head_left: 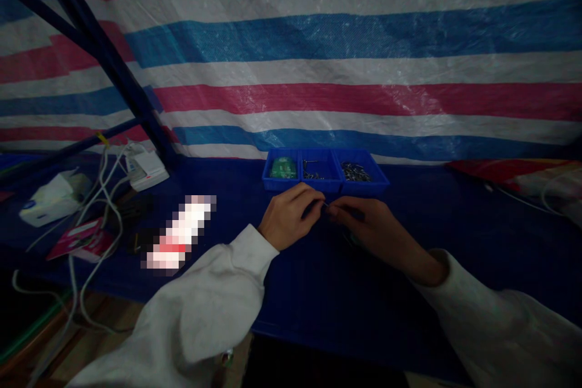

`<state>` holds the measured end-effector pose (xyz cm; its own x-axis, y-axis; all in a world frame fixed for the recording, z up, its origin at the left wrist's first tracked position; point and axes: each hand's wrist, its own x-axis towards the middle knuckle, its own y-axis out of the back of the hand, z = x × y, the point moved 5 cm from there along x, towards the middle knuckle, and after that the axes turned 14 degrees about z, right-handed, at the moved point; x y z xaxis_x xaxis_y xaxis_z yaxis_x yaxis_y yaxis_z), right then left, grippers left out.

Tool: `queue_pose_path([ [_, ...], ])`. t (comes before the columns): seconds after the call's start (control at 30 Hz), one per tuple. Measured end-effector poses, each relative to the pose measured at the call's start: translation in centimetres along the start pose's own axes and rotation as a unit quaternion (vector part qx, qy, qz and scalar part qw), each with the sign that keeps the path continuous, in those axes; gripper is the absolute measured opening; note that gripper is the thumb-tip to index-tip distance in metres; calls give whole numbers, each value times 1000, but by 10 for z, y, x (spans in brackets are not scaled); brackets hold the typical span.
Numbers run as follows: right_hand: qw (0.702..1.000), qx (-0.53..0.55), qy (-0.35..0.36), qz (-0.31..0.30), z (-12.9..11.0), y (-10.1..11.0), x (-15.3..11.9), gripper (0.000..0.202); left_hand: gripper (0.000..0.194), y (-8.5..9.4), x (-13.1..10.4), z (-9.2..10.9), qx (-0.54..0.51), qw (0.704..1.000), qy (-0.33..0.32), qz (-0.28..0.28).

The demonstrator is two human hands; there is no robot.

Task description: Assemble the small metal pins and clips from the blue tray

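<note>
My left hand (291, 215) and my right hand (370, 224) meet fingertip to fingertip above the blue table (318, 291). Both are closed in a pinch. A tiny, thin, metallic-looking piece (325, 205) shows between the fingertips, too small to name. Just beyond the hands stand blue bins in a row. The left bin (268, 183) contains a green packet (282, 168). In the middle bin (334, 182) lie some small metal pieces (313, 171), perhaps screws. The right bin (381, 180) holds a heap of small shiny metal parts (356, 172).
At the left are a white power strip (148, 170), tangled white cables (107, 194), a tissue pack (54, 199), a pink packet (82, 236) and a pixelated bright object (179, 236). A red bag (491, 170) lies at right. Striped sheeting (354, 36) hangs behind; a blue metal frame (109, 73) rises at left.
</note>
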<state>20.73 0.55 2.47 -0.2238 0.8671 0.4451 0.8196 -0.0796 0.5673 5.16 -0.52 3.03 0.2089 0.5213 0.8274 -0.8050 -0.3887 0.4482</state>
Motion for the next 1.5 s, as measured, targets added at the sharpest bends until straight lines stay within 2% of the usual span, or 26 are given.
queue_pose_path([
  [0.1, 1000, 2, 5, 13, 2, 1, -1, 23, 18, 0, -1, -3, -2, 1000, -12, 5],
  [0.33, 998, -42, 29, 22, 0, 2, -4, 30, 14, -4, -3, -3, -17, 999, -36, -23],
  [0.53, 989, -101, 106, 30, -12, 2, -7, 24, 11, -8, -3, -2, -29, 998, -22, -51],
  [0.7, 984, -124, 124, 31, -11, 4, -7, 26, 13, -9, -4, -6, -10, 997, 35, -74],
  [0.83, 977, -162, 139, 17, -9, 2, -8, 24, 37, -9, -3, -9, -42, 993, 73, -81],
  [0.97, 974, -180, 134, -1, -6, -1, -8, 17, 27, -7, -1, -8, -63, 994, 57, -64],
  [1.17, 971, -194, 142, 3, 3, -5, -10, 17, 16, -7, -1, -15, -99, 983, 148, -30],
  [1.3, 969, -191, 157, 18, 4, -4, -11, 18, 15, -8, -1, -12, -138, 975, 172, -26],
  [1.5, 979, -144, 141, 28, -2, -1, -9, 12, 15, -12, -3, -8, -179, 961, 207, -46],
])
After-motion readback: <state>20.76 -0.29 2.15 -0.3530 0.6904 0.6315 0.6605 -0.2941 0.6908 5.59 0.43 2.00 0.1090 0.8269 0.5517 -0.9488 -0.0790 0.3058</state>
